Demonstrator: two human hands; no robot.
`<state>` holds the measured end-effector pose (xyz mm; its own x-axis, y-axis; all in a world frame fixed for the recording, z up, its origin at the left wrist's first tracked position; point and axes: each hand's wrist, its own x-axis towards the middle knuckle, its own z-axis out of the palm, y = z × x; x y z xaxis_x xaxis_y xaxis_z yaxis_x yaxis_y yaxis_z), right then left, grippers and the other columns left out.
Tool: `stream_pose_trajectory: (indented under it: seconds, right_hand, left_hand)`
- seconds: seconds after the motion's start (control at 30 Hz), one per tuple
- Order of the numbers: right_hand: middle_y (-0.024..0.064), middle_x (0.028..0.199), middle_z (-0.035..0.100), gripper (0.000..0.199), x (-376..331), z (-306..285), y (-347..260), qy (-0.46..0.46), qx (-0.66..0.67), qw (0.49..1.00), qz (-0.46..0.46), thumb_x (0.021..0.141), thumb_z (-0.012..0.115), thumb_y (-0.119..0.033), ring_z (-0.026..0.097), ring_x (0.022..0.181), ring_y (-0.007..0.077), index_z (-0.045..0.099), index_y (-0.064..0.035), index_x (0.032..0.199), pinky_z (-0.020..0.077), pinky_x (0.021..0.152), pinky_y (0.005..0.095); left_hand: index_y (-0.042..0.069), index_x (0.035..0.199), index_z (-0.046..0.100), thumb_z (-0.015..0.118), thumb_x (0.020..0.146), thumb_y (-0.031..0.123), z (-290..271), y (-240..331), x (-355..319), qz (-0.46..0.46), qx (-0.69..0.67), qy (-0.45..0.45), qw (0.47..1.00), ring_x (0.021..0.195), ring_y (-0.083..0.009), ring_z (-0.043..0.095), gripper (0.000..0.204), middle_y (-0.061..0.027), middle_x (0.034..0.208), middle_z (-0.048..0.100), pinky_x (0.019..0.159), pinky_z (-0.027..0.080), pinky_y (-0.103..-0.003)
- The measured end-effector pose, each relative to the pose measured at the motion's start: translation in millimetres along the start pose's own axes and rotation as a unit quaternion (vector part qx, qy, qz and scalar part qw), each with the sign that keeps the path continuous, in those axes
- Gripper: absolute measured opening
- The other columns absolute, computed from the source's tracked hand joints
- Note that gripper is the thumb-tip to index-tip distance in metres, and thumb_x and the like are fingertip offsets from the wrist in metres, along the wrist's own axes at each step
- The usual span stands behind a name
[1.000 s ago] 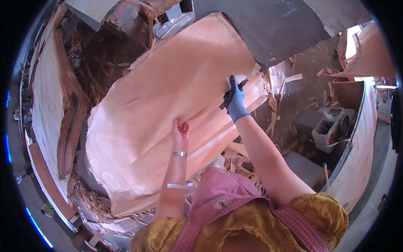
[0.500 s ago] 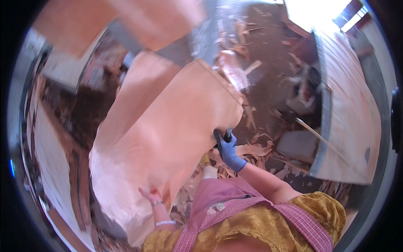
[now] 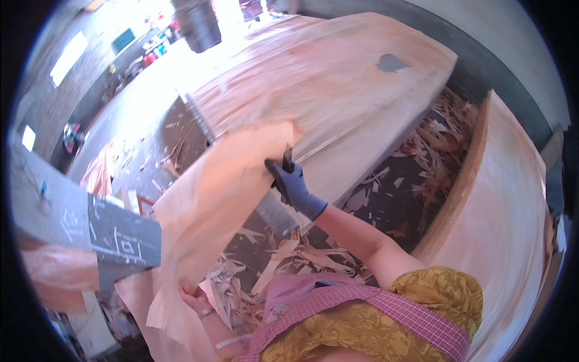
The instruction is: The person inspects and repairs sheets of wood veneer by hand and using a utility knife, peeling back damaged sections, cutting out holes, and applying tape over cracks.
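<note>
A large, thin, pale-orange wood veneer sheet (image 3: 211, 187) hangs tilted in front of me, bent and reaching down to the lower left. My right hand (image 3: 294, 186), in a blue glove with black-coated fingers, is closed on the sheet's right edge near its far end. A short dark piece juts up at those fingers; I cannot tell whether it is a tool or a coated fingertip. My bare left hand (image 3: 194, 298), a band at its wrist, is closed on the sheet's near edge, its fingers partly hidden.
A wide stack of veneer sheets (image 3: 338, 78) with a grey patch lies ahead. Another curved stack (image 3: 488, 217) stands at right. Veneer scraps (image 3: 443, 130) litter the floor between them and by my apron. A grey pillar (image 3: 123, 232) with chalk marks rises at left.
My view has swung right, bringing the stack with the grey patch ahead of me. The sheet has come along, held in both hands, and now hangs narrower before that stack.
</note>
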<state>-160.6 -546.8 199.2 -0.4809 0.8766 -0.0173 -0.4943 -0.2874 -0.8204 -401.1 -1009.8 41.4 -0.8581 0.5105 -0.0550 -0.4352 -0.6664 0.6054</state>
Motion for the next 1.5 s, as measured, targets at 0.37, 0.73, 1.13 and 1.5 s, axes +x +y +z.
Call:
stream_pose_trajectory:
  seconds: [0.37,0.73,1.13,1.5]
  right_hand:
    - [0.0005,0.058,0.051,0.029,140.2,-280.5,-192.0,0.228,0.057,0.969,-0.076,0.086,0.076,-0.034,0.043,0.041,0.0104,0.058,-0.0108,0.085,0.0334,0.039,0.0254]
    - [0.0025,0.066,0.060,0.029,351.0,-490.5,-314.7,0.331,-0.040,0.940,-0.078,0.085,0.074,-0.032,0.056,0.047,0.0134,0.063,-0.0065,0.094,0.0386,0.040,0.0276]
    - [0.0083,0.077,0.064,0.034,604.6,-688.7,-438.3,0.278,-0.126,0.950,-0.070,0.085,0.070,-0.033,0.057,0.058,0.0173,0.064,-0.0039,0.100,0.0457,0.048,0.0349]
    - [0.0076,0.071,0.062,0.039,794.9,-879.9,-507.1,0.234,-0.192,0.945,0.123,0.085,0.073,-0.040,0.062,0.054,0.0174,0.060,-0.0074,0.099,0.0416,0.040,0.0293]
  left_hand:
    - [0.003,0.120,0.061,0.059,0.098,0.027,405.9,-218.4,186.2,0.089,0.139,0.035,0.986,0.107,-0.0194,0.063,0.033,-0.0101,0.114,0.066,0.091,0.053,-0.033]
    - [0.003,0.117,0.061,0.059,0.096,0.029,583.4,-518.7,278.9,0.004,0.166,0.025,0.986,0.105,-0.0182,0.065,0.034,-0.0089,0.115,0.067,0.089,0.055,-0.031]
    - [0.003,0.117,0.061,0.059,0.097,0.027,722.9,-756.4,321.7,-0.015,0.176,0.059,0.983,0.103,-0.0200,0.065,0.032,-0.0088,0.116,0.066,0.087,0.056,-0.033]
    - [0.008,0.110,0.061,0.057,0.098,0.027,792.9,-978.1,297.3,-0.104,0.110,0.204,0.967,0.095,-0.0201,0.069,0.022,-0.0056,0.106,0.070,0.073,0.061,-0.035]
